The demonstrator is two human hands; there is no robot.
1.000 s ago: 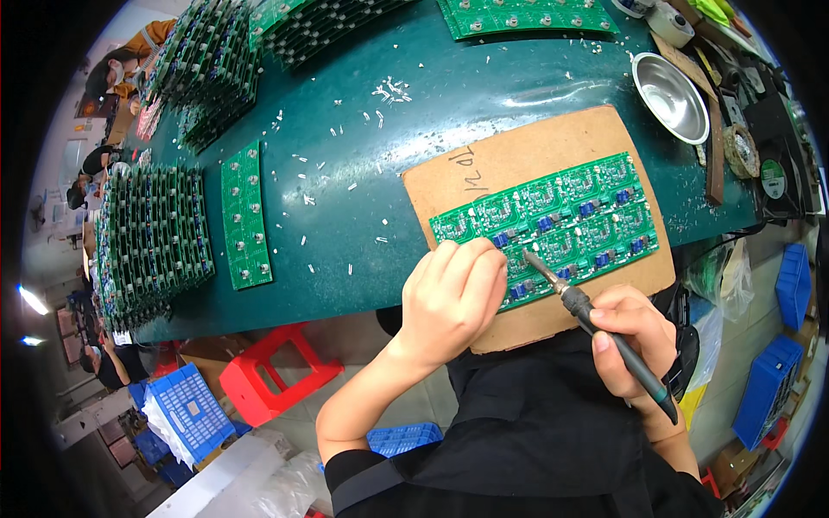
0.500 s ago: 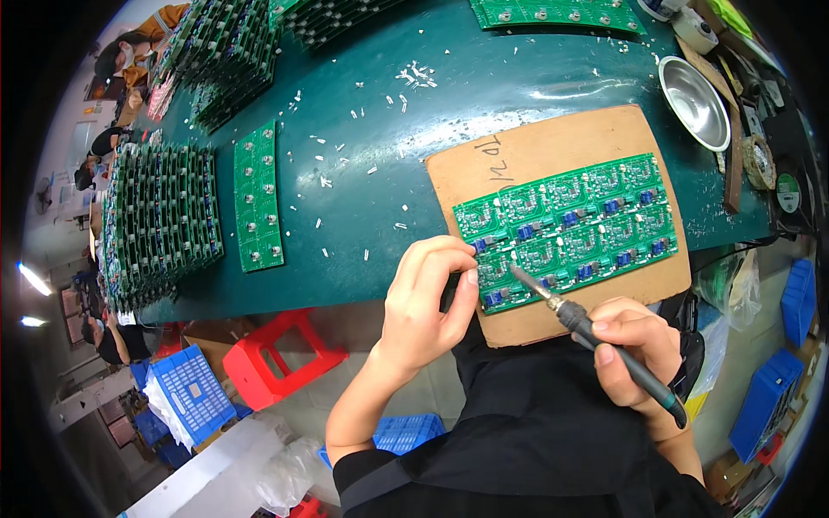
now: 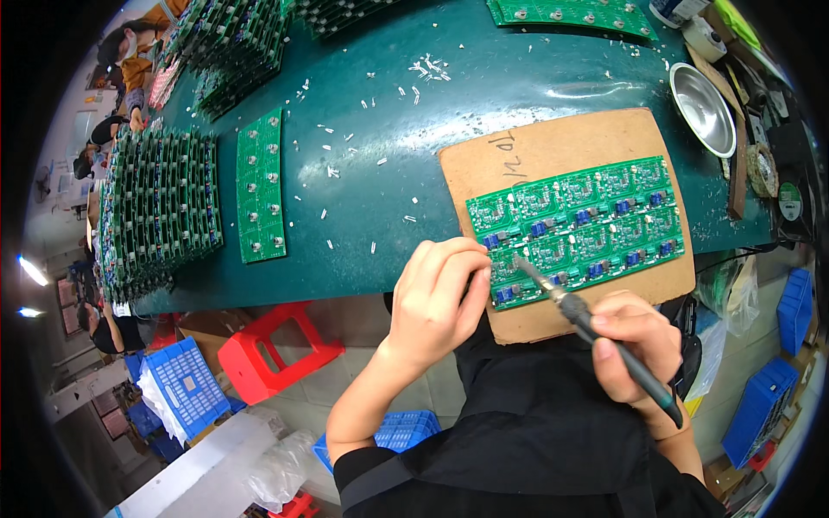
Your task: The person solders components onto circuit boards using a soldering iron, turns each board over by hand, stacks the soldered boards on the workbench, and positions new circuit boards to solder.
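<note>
A green circuit board (image 3: 587, 226) with rows of blue components lies on a sheet of brown cardboard (image 3: 466, 164). My right hand (image 3: 637, 347) is wrapped round the dark handle of a soldering iron (image 3: 574, 309). The iron slants up and left, its tip over the lower left cell of the board; whether it touches is too fine to tell. My left hand (image 3: 439, 298) is closed in a pinch against the board's left edge. What its fingertips hold, if anything, is hidden.
Stacks of circuit boards (image 3: 160, 211) stand at the left and far left, beside a single board (image 3: 261, 188). Small white pieces (image 3: 427, 67) lie scattered across the green table (image 3: 363, 250). A metal bowl (image 3: 701, 108) sits far right. A red stool (image 3: 276, 354) and blue crates (image 3: 186, 388) are below.
The view has shifted slightly, so the board appears a little farther right. Both hands keep nearly the same hold over the board. A co-worker's arm now reaches toward the left stack.
</note>
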